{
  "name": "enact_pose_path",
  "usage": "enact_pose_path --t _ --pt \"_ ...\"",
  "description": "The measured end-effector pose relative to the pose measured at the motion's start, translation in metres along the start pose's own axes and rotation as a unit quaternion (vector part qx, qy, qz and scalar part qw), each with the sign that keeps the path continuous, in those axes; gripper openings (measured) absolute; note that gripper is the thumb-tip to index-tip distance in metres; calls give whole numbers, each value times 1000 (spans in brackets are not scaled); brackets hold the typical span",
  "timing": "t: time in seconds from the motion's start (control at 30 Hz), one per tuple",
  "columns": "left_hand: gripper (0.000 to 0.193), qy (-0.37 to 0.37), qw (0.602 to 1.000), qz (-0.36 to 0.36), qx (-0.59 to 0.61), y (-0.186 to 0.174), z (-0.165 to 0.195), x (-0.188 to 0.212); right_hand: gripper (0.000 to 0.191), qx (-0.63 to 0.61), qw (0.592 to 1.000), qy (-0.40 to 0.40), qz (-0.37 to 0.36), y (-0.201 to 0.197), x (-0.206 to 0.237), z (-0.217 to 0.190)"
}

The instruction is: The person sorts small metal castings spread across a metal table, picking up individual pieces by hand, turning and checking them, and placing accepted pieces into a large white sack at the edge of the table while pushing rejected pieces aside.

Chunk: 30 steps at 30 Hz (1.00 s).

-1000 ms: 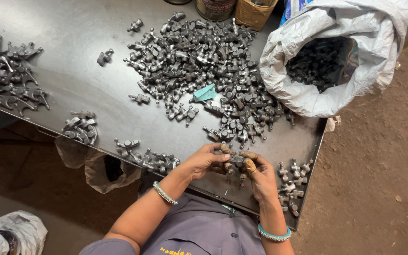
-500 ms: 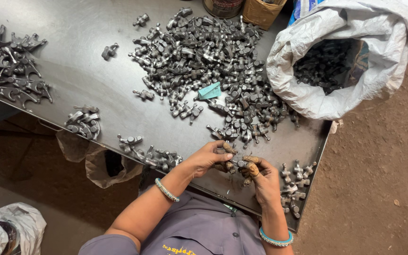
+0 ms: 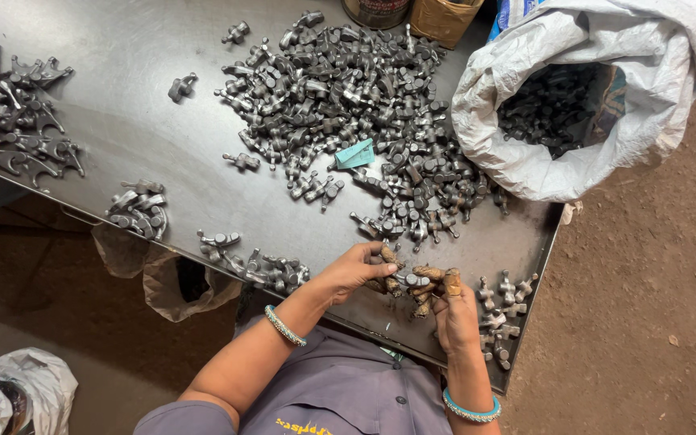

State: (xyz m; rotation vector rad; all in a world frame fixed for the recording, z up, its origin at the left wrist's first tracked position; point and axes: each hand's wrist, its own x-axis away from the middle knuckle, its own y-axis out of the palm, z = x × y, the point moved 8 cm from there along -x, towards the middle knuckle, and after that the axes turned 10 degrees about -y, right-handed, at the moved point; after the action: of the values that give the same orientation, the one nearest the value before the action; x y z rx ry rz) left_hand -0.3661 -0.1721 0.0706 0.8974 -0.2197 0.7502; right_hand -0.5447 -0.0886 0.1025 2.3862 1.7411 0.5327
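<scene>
Metal parts [image 3: 403, 279], small and grey, sit pinched between both hands at the lower middle of the frame, just over the near edge of the counter [image 3: 147, 129]. Left hand [image 3: 356, 272] curls its fingers around a part; right hand [image 3: 449, 306] grips another, fingertips touching the left's. Each wrist wears a beaded bangle. Just right of the right hand lies a small cluster [image 3: 503, 310] of the same parts at the counter's corner. Left of the hands, two short rows [image 3: 251, 262] lie along the near edge, with another clump [image 3: 138, 208] further left. Above the hands spreads the big pile [image 3: 348, 97], a teal scrap [image 3: 355, 155] on it. At upper right a white sack [image 3: 541, 153] gapes open, full of parts. Forked pieces [image 3: 14, 109] lie at upper left.
</scene>
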Motion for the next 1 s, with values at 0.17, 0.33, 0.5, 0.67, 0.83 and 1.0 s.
enact_pose_path --t 0.17,0.33,0.5,0.67,0.83,1.0 --pt "34 1 999 29 -40 -2 -3 -3 31 55 998 -18 -32 10 1 -5" --pt "21 86 981 59 -163 8 21 13 27 156 987 -22 -31 13 8 -35" --pt "25 243 835 307 -387 -4 86 56 23 405 884 -43 232 -68 56 -126" --pt "58 326 705 363 -514 11 121 63 33 613 725 31 314 -168 103 -166" --pt "60 260 727 339 -538 6 114 36 38 593 700 108 382 -254 124 -115" --pt "56 317 716 266 -562 14 109 33 39 515 743 137 404 -280 127 -94"
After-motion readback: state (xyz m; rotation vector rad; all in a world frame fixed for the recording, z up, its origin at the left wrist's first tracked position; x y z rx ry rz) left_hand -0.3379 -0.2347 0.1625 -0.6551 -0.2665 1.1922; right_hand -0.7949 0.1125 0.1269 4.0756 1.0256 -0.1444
